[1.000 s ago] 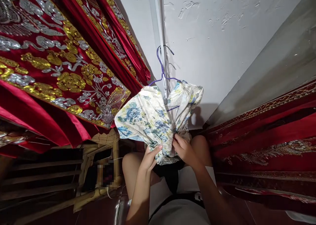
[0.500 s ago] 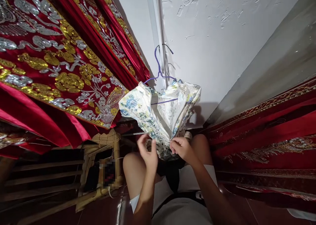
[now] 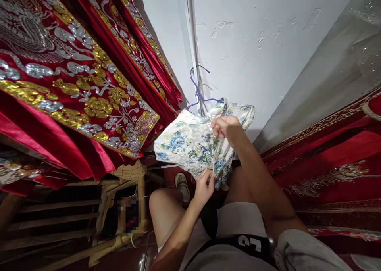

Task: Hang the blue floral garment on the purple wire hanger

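Observation:
A white dress (image 3: 181, 144) with blue and yellow flowers hangs in front of me on a purple hanger (image 3: 194, 82). The zipper line (image 3: 213, 150) runs down it with both edges together. My right hand (image 3: 226, 130) pinches the zipper near the neckline; the pull itself is hidden by my fingers. Lower down, my left hand (image 3: 205, 187) is closed on the fabric beside the bottom of the zipper line. The cloth between the two hands is stretched straight. The dress's lower part is hidden between my knees.
Red cloths with gold and silver sequins (image 3: 98, 106) hang at the left, near the dress. More red embroidered fabric (image 3: 327, 156) lies along the right. Behind the hanger stands a white wall (image 3: 244, 33) with a vertical metal rail (image 3: 190, 29). A bamboo seat (image 3: 59, 207) is at lower left.
My right hand has moved up from the waist to the neckline, and the open V of the dress has closed. My left hand, open before, now grips the fabric low down.

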Action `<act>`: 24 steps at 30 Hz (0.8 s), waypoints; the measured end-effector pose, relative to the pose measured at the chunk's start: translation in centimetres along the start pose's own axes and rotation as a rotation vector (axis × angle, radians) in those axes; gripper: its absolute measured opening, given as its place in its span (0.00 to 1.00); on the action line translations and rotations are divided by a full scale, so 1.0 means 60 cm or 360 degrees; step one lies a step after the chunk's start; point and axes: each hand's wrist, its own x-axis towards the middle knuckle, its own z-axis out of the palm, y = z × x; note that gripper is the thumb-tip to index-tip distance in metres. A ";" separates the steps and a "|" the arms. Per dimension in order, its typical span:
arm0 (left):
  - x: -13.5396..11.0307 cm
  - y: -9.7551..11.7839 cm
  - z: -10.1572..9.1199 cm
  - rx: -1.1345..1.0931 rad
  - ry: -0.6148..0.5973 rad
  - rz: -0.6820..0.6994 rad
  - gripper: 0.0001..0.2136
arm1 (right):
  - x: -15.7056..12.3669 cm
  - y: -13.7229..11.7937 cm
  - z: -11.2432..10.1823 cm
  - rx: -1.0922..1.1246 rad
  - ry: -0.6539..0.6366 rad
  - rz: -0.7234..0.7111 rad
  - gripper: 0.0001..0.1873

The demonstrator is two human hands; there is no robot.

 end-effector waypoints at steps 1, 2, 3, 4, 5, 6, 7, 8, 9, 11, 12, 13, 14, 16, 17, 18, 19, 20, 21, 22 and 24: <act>0.005 -0.004 -0.001 0.0048 -0.0004 0.0053 0.13 | 0.012 -0.019 0.006 0.0036 0.0001 -0.0055 0.11; 0.011 -0.006 -0.005 0.0090 -0.0007 0.0106 0.13 | 0.018 -0.032 0.013 0.0062 -0.0012 -0.0105 0.10; 0.019 -0.007 -0.013 0.0120 -0.0018 0.0154 0.13 | 0.018 -0.038 0.021 0.0075 -0.0040 -0.0149 0.10; 0.029 -0.004 -0.023 0.0132 -0.0039 0.0197 0.13 | 0.013 -0.039 0.030 0.0072 -0.0081 -0.0184 0.10; 0.041 0.003 -0.037 0.0131 -0.0059 0.0231 0.13 | 0.005 -0.035 0.037 0.0062 -0.0115 -0.0214 0.10; 0.055 0.013 -0.054 0.0122 -0.0072 0.0250 0.11 | -0.004 -0.028 0.042 0.0049 -0.0138 -0.0245 0.10; 0.071 0.029 -0.073 0.0098 -0.0046 0.0259 0.08 | -0.013 -0.020 0.046 0.0034 -0.0145 -0.0269 0.10; 0.089 0.048 -0.092 0.0072 0.0033 0.0266 0.06 | -0.021 -0.013 0.047 0.0018 -0.0137 -0.0288 0.10; 0.109 0.071 -0.112 0.0044 0.0139 0.0270 0.10 | -0.028 -0.008 0.048 0.0003 -0.0119 -0.0303 0.10; 0.152 0.120 -0.146 -0.0003 0.0496 0.0377 0.16 | -0.034 -0.006 0.046 -0.0031 -0.0086 -0.0327 0.11; 0.173 0.144 -0.159 0.0049 0.0509 0.0439 0.16 | -0.035 -0.008 0.044 -0.0050 -0.0081 -0.0344 0.11; 0.193 0.165 -0.169 0.0136 0.0454 0.0489 0.14 | -0.033 -0.010 0.043 -0.0068 -0.0076 -0.0364 0.11; 0.211 0.183 -0.175 0.0213 0.0424 0.0561 0.10 | -0.030 -0.010 0.042 -0.0082 -0.0069 -0.0386 0.11; 0.235 0.207 -0.178 0.0359 0.0373 0.0659 0.08 | -0.021 -0.001 0.041 -0.0096 -0.0039 -0.0422 0.11; 0.242 0.214 -0.176 0.0415 0.0384 0.0706 0.09 | -0.015 0.011 0.042 -0.0101 -0.0006 -0.0433 0.11; 0.246 0.217 -0.174 0.0456 0.0416 0.0745 0.08 | -0.009 0.027 0.042 -0.0117 0.0026 -0.0437 0.12; 0.248 0.217 -0.173 0.0483 0.0473 0.0780 0.08 | -0.005 0.048 0.044 -0.0147 0.0058 -0.0432 0.13; 0.249 0.214 -0.176 0.0490 0.0557 0.0803 0.07 | -0.002 0.073 0.045 -0.0188 0.0077 -0.0419 0.13; 0.250 0.208 -0.184 0.0469 0.0669 0.0801 0.07 | -0.002 0.098 0.046 -0.0233 0.0078 -0.0393 0.14; 0.251 0.198 -0.198 0.0413 0.0807 0.0770 0.07 | -0.005 0.124 0.047 -0.0266 0.0066 -0.0358 0.15; 0.254 0.166 -0.239 0.0153 0.1109 0.0605 0.07 | -0.018 0.169 0.049 -0.0282 0.0023 -0.0266 0.16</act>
